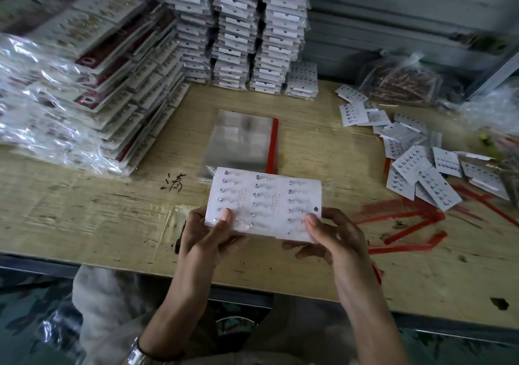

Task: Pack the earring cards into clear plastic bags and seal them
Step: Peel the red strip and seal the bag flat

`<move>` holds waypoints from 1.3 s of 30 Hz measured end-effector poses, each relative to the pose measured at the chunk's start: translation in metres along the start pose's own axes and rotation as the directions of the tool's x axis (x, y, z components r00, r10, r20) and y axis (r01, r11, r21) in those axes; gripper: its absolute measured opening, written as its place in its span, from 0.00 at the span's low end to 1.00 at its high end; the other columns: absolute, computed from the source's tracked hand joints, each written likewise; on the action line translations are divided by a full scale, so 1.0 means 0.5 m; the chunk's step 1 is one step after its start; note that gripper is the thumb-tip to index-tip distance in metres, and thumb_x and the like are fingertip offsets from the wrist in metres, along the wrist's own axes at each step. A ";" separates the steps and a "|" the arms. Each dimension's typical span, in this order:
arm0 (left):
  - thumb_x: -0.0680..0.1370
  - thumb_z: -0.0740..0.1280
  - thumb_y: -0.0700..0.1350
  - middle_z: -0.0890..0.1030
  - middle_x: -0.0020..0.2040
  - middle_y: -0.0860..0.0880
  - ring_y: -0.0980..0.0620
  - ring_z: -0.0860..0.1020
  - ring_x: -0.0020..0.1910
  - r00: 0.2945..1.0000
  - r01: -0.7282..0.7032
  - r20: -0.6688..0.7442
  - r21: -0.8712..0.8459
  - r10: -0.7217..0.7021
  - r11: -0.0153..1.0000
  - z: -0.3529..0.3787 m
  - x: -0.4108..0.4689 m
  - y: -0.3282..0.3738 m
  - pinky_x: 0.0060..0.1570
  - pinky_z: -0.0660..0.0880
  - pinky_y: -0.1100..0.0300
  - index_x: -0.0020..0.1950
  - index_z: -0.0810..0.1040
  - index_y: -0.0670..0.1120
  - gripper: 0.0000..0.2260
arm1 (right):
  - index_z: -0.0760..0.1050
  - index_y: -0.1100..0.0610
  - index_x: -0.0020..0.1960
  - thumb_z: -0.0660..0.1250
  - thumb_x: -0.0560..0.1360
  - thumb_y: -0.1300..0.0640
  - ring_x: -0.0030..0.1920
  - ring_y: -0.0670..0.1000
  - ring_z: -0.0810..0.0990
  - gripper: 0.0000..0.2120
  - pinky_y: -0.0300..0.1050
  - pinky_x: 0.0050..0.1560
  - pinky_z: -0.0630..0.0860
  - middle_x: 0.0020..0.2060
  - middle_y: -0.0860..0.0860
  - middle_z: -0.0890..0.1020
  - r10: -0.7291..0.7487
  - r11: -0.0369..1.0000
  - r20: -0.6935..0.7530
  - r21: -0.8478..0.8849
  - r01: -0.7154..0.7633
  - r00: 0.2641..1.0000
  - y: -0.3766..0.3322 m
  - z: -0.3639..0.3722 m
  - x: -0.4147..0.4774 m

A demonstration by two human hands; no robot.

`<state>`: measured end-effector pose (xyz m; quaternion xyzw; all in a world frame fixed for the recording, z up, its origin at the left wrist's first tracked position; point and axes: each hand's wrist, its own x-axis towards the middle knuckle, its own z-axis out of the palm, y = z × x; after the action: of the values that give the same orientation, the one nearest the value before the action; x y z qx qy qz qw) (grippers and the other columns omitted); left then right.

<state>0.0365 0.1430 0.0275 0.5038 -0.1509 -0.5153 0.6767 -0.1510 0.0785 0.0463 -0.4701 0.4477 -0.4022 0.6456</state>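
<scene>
Several white earring cards [266, 198] lie side by side as one flat bunch, studs facing up, held just above the wooden table [84, 213]. My left hand [207, 232] grips the bunch's left lower corner with the thumb on top. My right hand [328, 235] grips its right lower corner the same way, fingers curled beneath. Right behind the cards lies a pile of clear plastic bags [241, 139] with a red seal strip along its right edge.
Tall stacks of packed cards [238, 27] stand at the back, and slanted packed stacks [92, 83] fill the left. Loose earring cards [421, 168] lie scattered at right, with peeled red strips [407, 229] near the front right. A clear bag of reddish items [401, 83] sits back right.
</scene>
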 end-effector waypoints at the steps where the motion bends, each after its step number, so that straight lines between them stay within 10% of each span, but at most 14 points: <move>1: 0.72 0.70 0.49 0.82 0.58 0.40 0.44 0.84 0.55 1.000 0.004 0.006 -0.015 -0.004 1.000 -0.001 0.002 0.001 0.44 0.81 0.59 0.60 0.71 0.37 0.22 | 0.79 0.58 0.53 0.72 0.74 0.54 0.42 0.64 0.85 0.11 0.44 0.33 0.81 0.51 0.57 0.85 0.003 0.999 0.002 0.037 -0.003 1.000 0.002 -0.003 0.002; 7: 0.73 0.73 0.60 0.85 0.56 0.43 0.45 0.84 0.54 0.998 -0.069 0.015 0.020 0.069 0.997 0.003 -0.002 0.004 0.44 0.82 0.57 0.54 0.73 0.41 0.24 | 0.74 0.66 0.54 0.59 0.78 0.55 0.37 0.66 0.85 0.15 0.45 0.33 0.82 0.48 0.63 0.85 0.005 0.988 0.011 0.156 -0.007 1.000 0.008 -0.009 0.009; 12: 0.58 0.83 0.54 0.85 0.54 0.49 0.49 0.85 0.52 0.962 -0.260 -0.010 0.285 0.274 0.923 0.019 -0.012 -0.005 0.43 0.82 0.57 0.56 0.72 0.46 0.33 | 0.76 0.46 0.61 0.62 0.71 0.28 0.48 0.44 0.85 0.28 0.39 0.41 0.81 0.50 0.40 0.85 -0.072 0.943 -0.003 -0.327 0.067 0.997 0.006 0.011 -0.003; 15: 0.59 0.84 0.50 0.85 0.54 0.47 0.47 0.85 0.52 0.947 -0.304 -0.018 0.285 0.322 0.909 0.030 -0.013 -0.015 0.46 0.83 0.53 0.55 0.70 0.46 0.33 | 0.73 0.51 0.62 0.76 0.64 0.35 0.54 0.41 0.83 0.34 0.41 0.53 0.79 0.53 0.42 0.84 -0.140 0.905 0.016 -0.403 0.134 0.990 0.009 0.030 -0.003; 28: 0.71 0.72 0.50 0.86 0.48 0.45 0.44 0.85 0.50 0.999 -0.036 -0.025 0.049 0.037 0.998 0.007 0.008 0.018 0.40 0.82 0.58 0.52 0.71 0.41 0.17 | 0.77 0.47 0.51 0.66 0.74 0.42 0.34 0.47 0.83 0.11 0.36 0.31 0.75 0.37 0.44 0.85 -0.167 0.950 -0.030 -0.271 0.152 0.986 0.005 0.016 0.007; 32: 0.71 0.71 0.53 0.87 0.46 0.46 0.49 0.86 0.44 0.999 -0.018 -0.026 0.030 0.019 0.999 0.000 0.013 0.023 0.35 0.80 0.61 0.52 0.72 0.41 0.19 | 0.48 0.43 0.76 0.67 0.59 0.22 0.60 0.33 0.75 0.55 0.28 0.55 0.73 0.61 0.33 0.76 -0.151 0.898 0.128 -0.396 0.190 0.980 0.010 -0.013 0.016; 35: 0.73 0.70 0.51 0.86 0.43 0.45 0.48 0.86 0.42 0.999 0.024 -0.040 0.014 -0.024 1.000 0.002 0.020 0.018 0.33 0.81 0.59 0.46 0.75 0.43 0.12 | 0.38 0.42 0.78 0.78 0.57 0.34 0.76 0.46 0.63 0.65 0.44 0.73 0.65 0.77 0.45 0.62 -0.212 0.907 0.302 -0.292 0.302 0.929 0.018 -0.019 0.021; 39: 0.82 0.55 0.58 0.87 0.47 0.42 0.43 0.86 0.44 0.996 0.088 0.009 0.012 -0.088 0.996 0.007 0.023 0.022 0.34 0.82 0.55 0.59 0.76 0.42 0.21 | 0.55 0.54 0.76 0.78 0.66 0.52 0.69 0.51 0.73 0.47 0.49 0.58 0.80 0.67 0.49 0.74 -0.357 0.890 0.183 -0.233 0.393 0.916 0.018 -0.001 0.019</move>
<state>0.0449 0.1309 0.0348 0.5116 -0.1347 -0.5459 0.6497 -0.1480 0.0715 0.0355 -0.6558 0.3532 -0.4231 0.5159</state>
